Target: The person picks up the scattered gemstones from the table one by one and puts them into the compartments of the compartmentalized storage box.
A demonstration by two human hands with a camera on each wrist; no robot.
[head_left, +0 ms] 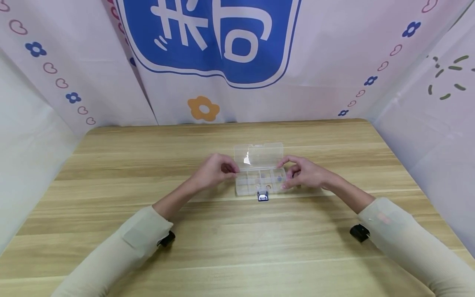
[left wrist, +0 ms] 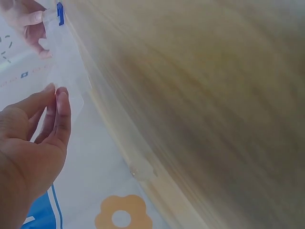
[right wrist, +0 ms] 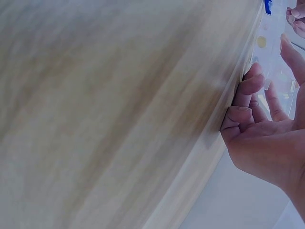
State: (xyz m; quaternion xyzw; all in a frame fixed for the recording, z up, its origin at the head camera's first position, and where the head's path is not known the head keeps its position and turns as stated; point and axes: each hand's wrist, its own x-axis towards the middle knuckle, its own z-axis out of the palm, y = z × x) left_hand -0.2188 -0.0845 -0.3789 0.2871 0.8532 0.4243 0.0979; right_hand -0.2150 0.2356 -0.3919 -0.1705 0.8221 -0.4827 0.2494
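Note:
A clear plastic compartment box (head_left: pixel 243 191) lies on the table with its transparent lid (head_left: pixel 259 156) raised behind it. Small coloured pieces, one of them blue (head_left: pixel 279 178), lie in its right-hand compartments. A dark blue latch (head_left: pixel 262 196) is at the front edge. My left hand (head_left: pixel 219 170) is at the box's left end, thumb and fingertips pinched together at its edge; in the left wrist view the left hand (left wrist: pixel 40 129) overlaps the box end. My right hand (head_left: pixel 302 173) grips the right end, thumb near the front corner, index finger by the lid's lower corner.
The wood-grain table (head_left: pixel 222 247) spreads around the box. A printed white cloth (head_left: pixel 315 82) hangs behind it and along both sides. Dark devices (head_left: pixel 359 233) are strapped under both sleeves.

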